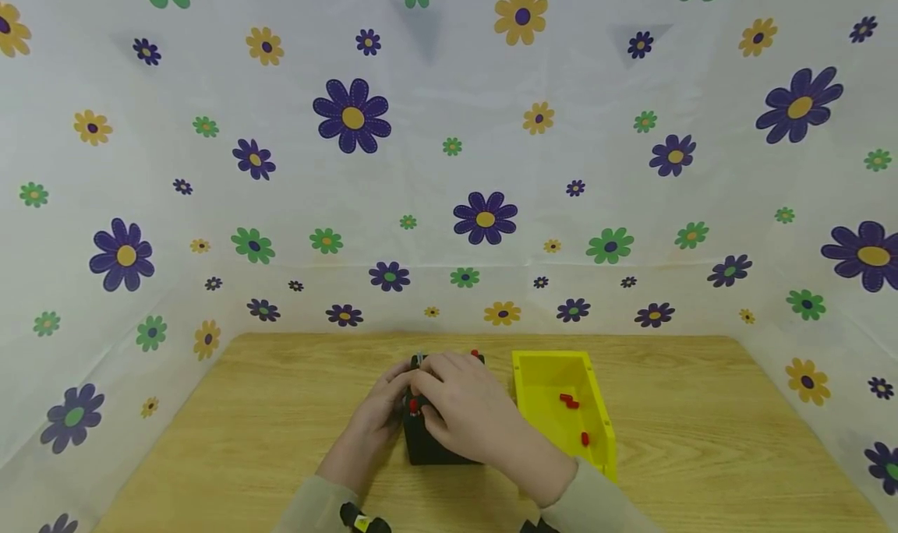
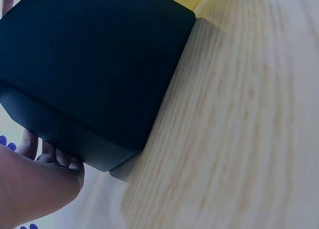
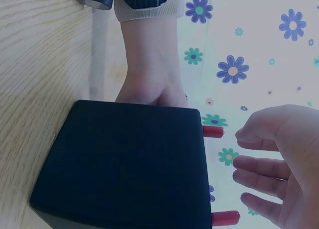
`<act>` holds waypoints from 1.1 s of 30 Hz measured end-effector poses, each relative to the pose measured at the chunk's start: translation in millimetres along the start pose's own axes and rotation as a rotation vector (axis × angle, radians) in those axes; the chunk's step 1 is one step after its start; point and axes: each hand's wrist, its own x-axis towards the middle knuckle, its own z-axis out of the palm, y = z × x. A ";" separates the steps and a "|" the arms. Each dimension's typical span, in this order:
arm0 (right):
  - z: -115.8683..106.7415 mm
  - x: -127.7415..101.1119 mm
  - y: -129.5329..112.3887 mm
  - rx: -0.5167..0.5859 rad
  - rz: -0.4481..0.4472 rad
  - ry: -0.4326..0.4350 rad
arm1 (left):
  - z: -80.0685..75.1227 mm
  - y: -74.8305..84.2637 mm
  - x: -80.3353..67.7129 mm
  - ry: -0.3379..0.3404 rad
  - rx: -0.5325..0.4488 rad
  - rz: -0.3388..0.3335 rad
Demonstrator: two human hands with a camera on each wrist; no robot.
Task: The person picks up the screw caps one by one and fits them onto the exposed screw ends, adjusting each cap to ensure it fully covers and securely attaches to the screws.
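Observation:
A black block (image 1: 438, 447) stands on the wooden table (image 1: 245, 439) with short red pegs (image 3: 213, 132) sticking up from its top. My left hand (image 1: 384, 408) holds the block's left side, its fingers (image 2: 56, 158) wrapped past the block's edge (image 2: 94, 64). My right hand (image 1: 456, 404) hovers over the top. In the right wrist view its fingers (image 3: 264, 176) are spread loosely just above the pegs and hold nothing. Another red peg (image 1: 414, 405) shows between my hands, and one (image 1: 476, 354) at the far edge.
A yellow bin (image 1: 605, 424) stands right of the block, almost touching it, with a few red pegs (image 1: 570, 400) lying inside. A flowered white sheet (image 1: 484, 217) walls the table at the back and both sides.

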 end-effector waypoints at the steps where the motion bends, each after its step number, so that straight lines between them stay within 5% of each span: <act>1: -0.5 -0.2 0.3 0.001 0.001 -0.001 | 0.0 0.0 0.0 0.000 -0.002 -0.003; 33: -10.4 -8.0 12.7 -0.019 0.009 0.037 | -0.9 0.1 -0.8 -0.015 0.007 -0.025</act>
